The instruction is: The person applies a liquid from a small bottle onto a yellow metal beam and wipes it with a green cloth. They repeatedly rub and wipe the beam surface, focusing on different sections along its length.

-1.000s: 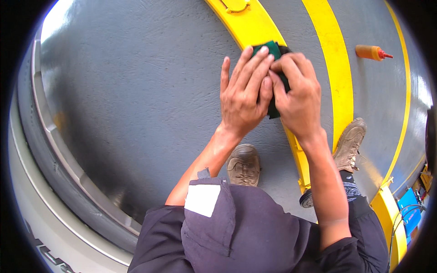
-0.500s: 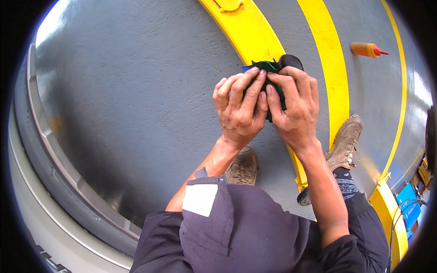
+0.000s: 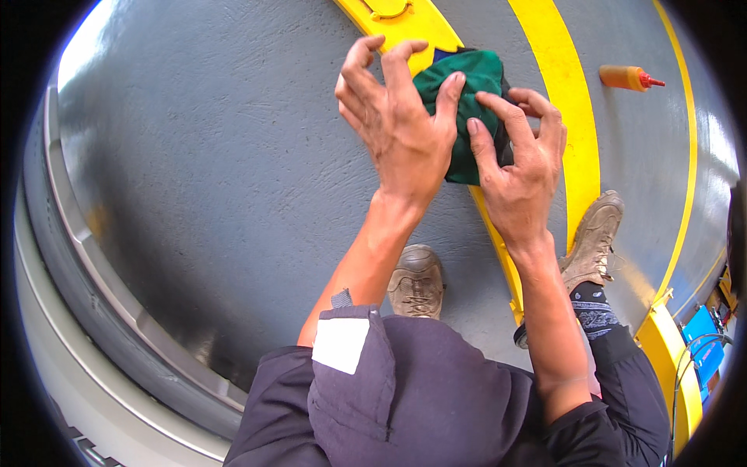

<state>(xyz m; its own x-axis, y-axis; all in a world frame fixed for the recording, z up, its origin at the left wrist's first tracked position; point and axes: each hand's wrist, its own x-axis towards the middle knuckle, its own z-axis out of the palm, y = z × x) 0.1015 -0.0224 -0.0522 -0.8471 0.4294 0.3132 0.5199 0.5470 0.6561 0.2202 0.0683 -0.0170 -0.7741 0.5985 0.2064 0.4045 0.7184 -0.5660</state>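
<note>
A crumpled green cloth (image 3: pixel 483 70) lies over the yellow beam in front of me, with dark blue and black material showing at its edges. My left hand (image 3: pixel 405 132) spreads over its left side, fingers apart and bent at the tips, thumb resting against the cloth. At the right side is my right hand (image 3: pixel 521 159), its fingers curled but apart, thumb and forefinger tips at the cloth. Black material shows between that thumb and the fingers; what lies under the cloth is hidden.
The yellow beam (image 3: pixel 492 222) runs between my shoes (image 3: pixel 416 280). A yellow floor stripe (image 3: pixel 572 117) lies to its right, and an orange bottle with a red nozzle (image 3: pixel 622 77) farther right. A vehicle side (image 3: pixel 101 311) curves along the left. Blue equipment (image 3: pixel 703 342) stands at lower right.
Both hands have moved apart, the left up and leftward, its fingers spreading. The green cloth, bunched under the fingers before, now lies more spread out and visible.
</note>
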